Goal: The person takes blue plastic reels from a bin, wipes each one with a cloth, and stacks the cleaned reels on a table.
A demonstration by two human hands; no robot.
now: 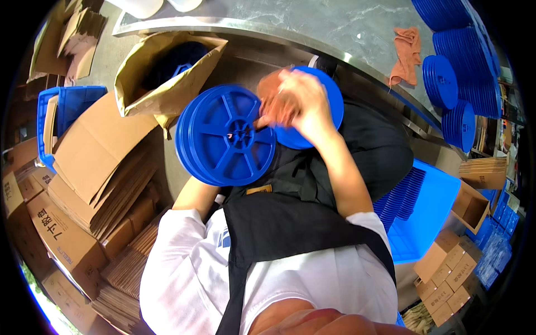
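Observation:
Tilted up over my lap is a small stack of blue plastic reels (226,106), with spokes and a round hub on the front one. My left forearm (196,195) runs up behind it; the stack appears held by my left hand, which is hidden apart from a possible pinkish fingertip at the hub. My right hand (307,103) is closed around a bunched orange-brown cloth (277,103), slightly blurred, near the right rim of the front reel. Behind that hand, a blue disc (330,97) lies by my dark-clad leg; its support is partly hidden.
An open yellowish sack (131,84) with blue pieces inside stands ahead left. Flattened cardboard (103,145) and boxes (67,240) fill the left. Ahead, a grey table (268,19) bears another cloth (406,53) and blue reel stacks (460,50). A blue bin (427,218) is at right.

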